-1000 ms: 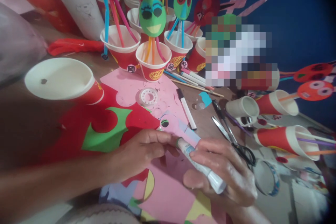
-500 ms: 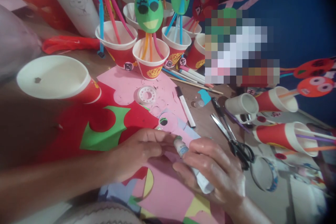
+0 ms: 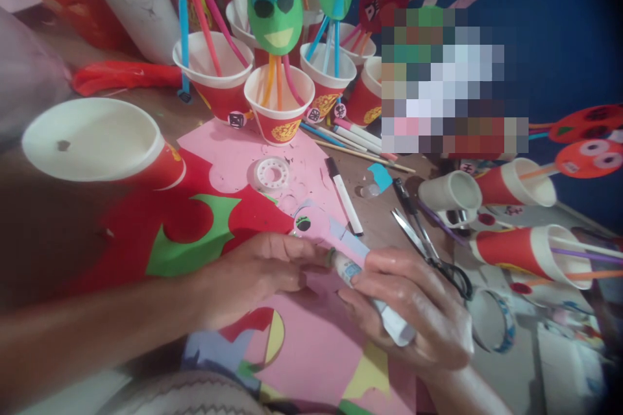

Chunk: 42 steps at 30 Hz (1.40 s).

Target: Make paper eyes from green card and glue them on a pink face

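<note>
My right hand (image 3: 413, 305) grips a white glue stick (image 3: 348, 272) with a blue label, its tip pointing up and left. The fingers of my left hand (image 3: 277, 262) are drawn together, fingertips at the glue stick's tip. A small dark green bit shows there; what the left fingers pinch is too small to make out. Just beyond both hands lies a pink paper disc (image 3: 316, 225) with a black and green eye on it. Under my hands are pink paper (image 3: 306, 350) and a cut green sheet (image 3: 195, 249) on red paper (image 3: 141, 214).
Black-handled scissors (image 3: 433, 256), a black pen (image 3: 406, 198) and a white marker (image 3: 345, 198) lie right of the paper. A white ring-shaped case (image 3: 272, 174) sits ahead. Red paper cups (image 3: 280, 110) with straw-legged paper faces stand behind. A large cup (image 3: 97, 139) lies tipped at left.
My right hand and the glue stick have moved slightly right and down. The left fingertips have shifted a little right and still meet the glue stick's tip.
</note>
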Motion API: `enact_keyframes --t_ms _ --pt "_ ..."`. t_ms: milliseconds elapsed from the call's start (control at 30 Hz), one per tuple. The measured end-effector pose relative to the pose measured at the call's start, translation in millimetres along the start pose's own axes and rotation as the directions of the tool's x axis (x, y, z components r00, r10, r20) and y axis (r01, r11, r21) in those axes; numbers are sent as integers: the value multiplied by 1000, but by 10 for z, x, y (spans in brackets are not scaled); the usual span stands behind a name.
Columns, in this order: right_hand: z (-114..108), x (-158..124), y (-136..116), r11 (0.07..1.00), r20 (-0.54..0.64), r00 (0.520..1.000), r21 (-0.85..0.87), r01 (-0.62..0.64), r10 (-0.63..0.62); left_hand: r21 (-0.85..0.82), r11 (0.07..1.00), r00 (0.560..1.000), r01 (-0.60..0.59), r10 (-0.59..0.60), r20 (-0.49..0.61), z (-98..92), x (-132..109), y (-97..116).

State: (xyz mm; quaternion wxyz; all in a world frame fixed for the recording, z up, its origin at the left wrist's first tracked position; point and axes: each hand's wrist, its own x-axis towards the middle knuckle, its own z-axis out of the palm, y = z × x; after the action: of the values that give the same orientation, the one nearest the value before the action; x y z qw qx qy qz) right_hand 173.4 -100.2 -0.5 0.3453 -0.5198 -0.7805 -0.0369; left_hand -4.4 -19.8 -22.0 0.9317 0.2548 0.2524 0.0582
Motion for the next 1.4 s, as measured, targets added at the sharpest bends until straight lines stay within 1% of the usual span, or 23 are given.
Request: enact_keyframes --t_ms 100,200,333,367,500,600,667,867,1067,1200,1300,1400 --pt "7 6 -12 998 -24 999 52 -22 23 157 987 999 -21 27 -35 36 -15 12" --pt "16 8 -28 995 -55 997 96 -42 47 270 961 996 -53 70 -53 17 -32 -24" --pt "18 18 -40 990 -63 995 126 -65 74 483 876 987 -16 91 -133 -24 -69 -84" --pt "19 22 -41 989 -60 995 131 -71 79 515 857 986 -23 104 -129 -21 -79 -87" --pt "31 44 -42 982 -54 993 164 -92 102 568 812 980 -135 195 -46 40 -102 -45" --pt "53 57 -45 979 -63 993 184 -88 101 603 783 972 -153 230 -52 79 -92 -5" --pt "69 62 -48 978 -76 993 194 -79 95 619 769 969 -159 242 -52 85 -83 5" --pt "93 61 -56 975 -69 992 203 -86 102 640 745 969 -187 245 -3 72 -86 -7" --pt "77 56 -78 982 -98 990 168 -81 98 572 806 982 -154 190 -2 63 -91 -41" --pt "70 59 -90 985 -70 993 153 -85 96 572 802 980 -173 198 18 53 -77 -64" --pt "70 60 -100 989 -55 996 129 -66 73 543 830 987 -132 158 -1 47 -70 -81" --pt "67 50 -107 993 -44 998 105 -44 49 440 895 995 -69 92 -31 47 -63 -95"
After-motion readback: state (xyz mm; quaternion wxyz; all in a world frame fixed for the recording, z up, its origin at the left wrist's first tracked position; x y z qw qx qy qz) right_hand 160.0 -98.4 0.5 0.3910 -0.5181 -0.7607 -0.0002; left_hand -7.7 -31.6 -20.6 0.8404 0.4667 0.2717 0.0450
